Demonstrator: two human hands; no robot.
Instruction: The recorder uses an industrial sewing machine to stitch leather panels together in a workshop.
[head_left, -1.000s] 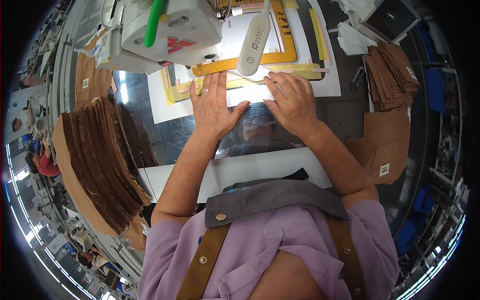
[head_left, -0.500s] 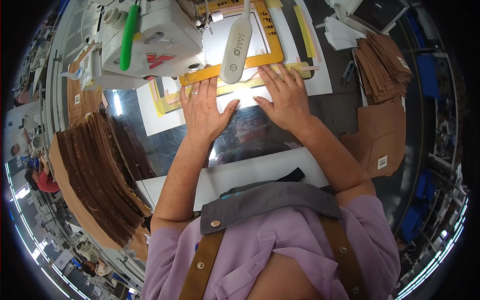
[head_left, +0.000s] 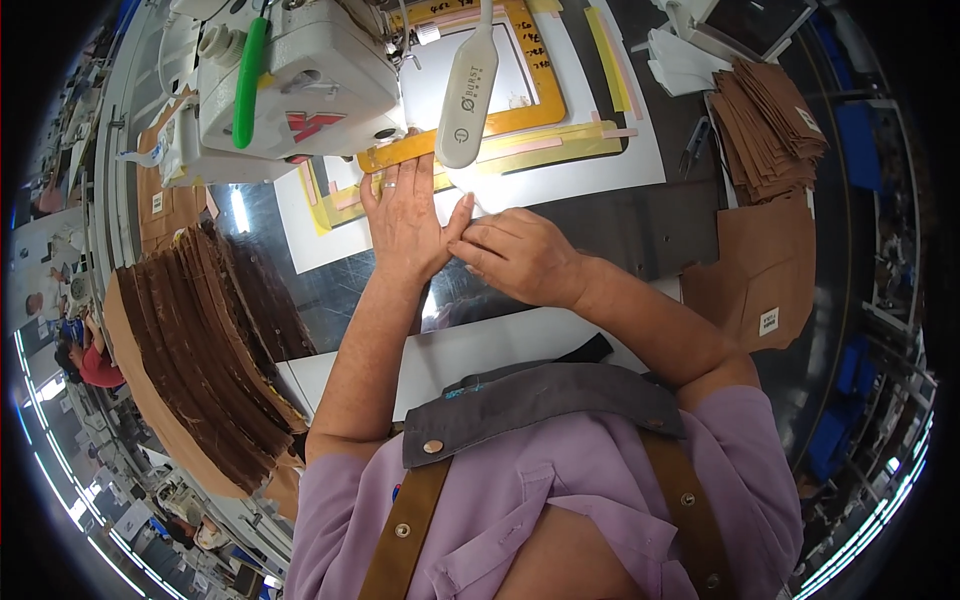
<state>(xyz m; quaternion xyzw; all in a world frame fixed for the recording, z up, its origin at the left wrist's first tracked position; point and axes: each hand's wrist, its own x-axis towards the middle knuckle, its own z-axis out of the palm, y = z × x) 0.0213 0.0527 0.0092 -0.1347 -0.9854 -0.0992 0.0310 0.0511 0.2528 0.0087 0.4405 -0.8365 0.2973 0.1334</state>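
My left hand lies flat on the white sheet, fingers stretched toward the underside of the yellow frame; its fingertips are partly hidden. My right hand is curled beside my left thumb, fingers bent together over the metal worktop; whatever it may hold is hidden. Yellow and pink tape borders a cut-out on the sheet below the frame. A white wand-shaped lamp hangs over the frame's front edge. The white sewing machine head with a green handle stands at upper left.
A thick stack of brown fabric pieces sits at left, more brown pieces and a flat panel at right, beside snips. A screen stands at upper right. Another person is at far left.
My right hand has drawn back from the frame's front edge, moved left and down beside my left thumb and curled up. Frame and lamp shifted left in view early on.
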